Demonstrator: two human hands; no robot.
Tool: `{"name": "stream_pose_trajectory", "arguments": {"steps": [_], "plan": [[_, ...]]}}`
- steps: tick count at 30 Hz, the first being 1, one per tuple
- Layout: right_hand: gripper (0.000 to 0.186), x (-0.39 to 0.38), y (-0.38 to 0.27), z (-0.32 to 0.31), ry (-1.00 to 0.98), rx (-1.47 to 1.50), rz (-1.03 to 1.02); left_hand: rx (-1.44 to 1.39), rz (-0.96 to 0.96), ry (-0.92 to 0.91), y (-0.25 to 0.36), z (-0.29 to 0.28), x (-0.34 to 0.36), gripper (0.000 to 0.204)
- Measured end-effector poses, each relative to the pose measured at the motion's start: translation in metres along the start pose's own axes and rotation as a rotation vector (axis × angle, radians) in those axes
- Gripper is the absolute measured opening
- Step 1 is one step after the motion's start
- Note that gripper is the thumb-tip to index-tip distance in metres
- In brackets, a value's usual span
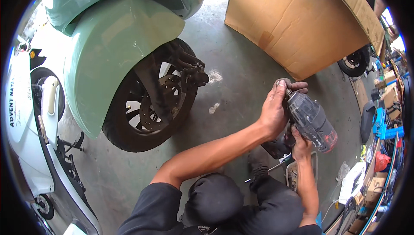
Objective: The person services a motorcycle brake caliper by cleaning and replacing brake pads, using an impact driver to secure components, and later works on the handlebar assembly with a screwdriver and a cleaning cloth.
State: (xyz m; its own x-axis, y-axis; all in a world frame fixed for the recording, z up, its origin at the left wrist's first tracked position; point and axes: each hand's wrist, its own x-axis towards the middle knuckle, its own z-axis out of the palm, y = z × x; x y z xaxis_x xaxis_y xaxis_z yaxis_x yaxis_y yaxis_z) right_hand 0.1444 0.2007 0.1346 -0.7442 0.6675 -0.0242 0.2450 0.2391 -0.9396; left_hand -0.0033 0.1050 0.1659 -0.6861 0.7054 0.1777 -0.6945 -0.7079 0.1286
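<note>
A dark grey power tool (pixel 311 116), which looks like a cordless impact wrench with a red rear end, is raised in front of my right knee. My left hand (pixel 274 109) closes around its nose end, thumb on top and fingertips at the front; whether a socket sits there is hidden. My right hand (pixel 302 145) grips the handle below the body, its fingers mostly out of sight. To the left stands a scooter's front wheel (pixel 146 110) with a brake disc and caliper (pixel 196 76), under a pale green fender (pixel 116 45).
A big cardboard box (pixel 297 19) stands ahead on the right. A screwdriver (pixel 276 167) and a tray (pixel 315 166) of small parts lie by my right leg. A white scooter (pixel 26 118) is at far left. Cluttered shelving (pixel 394 140) lines the right side.
</note>
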Motion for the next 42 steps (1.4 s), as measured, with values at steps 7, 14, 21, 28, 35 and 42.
{"name": "stream_pose_trajectory", "arguments": {"steps": [7,14,21,28,35,42], "plan": [[0.05,0.06,0.054,0.035,-0.423,0.781,0.059,0.352,-0.037,0.829,0.067,-0.168,-0.051,0.113],[0.044,0.093,0.102,0.033,-0.559,0.71,0.168,1.025,0.672,0.942,0.141,-0.242,-0.047,0.06],[0.033,0.132,0.117,0.021,-0.725,0.475,0.232,1.367,0.684,1.117,0.114,-0.151,-0.14,0.039],[0.037,0.167,0.081,0.1,-1.008,0.529,0.254,0.396,0.643,0.703,0.125,-0.041,-0.166,0.068],[0.048,0.165,0.048,0.182,-1.266,0.419,0.234,0.716,0.496,0.818,0.159,-0.033,-0.172,0.065],[0.042,0.142,0.031,0.196,-1.169,0.254,-0.384,0.745,0.546,0.814,0.172,-0.046,-0.181,0.069]]}}
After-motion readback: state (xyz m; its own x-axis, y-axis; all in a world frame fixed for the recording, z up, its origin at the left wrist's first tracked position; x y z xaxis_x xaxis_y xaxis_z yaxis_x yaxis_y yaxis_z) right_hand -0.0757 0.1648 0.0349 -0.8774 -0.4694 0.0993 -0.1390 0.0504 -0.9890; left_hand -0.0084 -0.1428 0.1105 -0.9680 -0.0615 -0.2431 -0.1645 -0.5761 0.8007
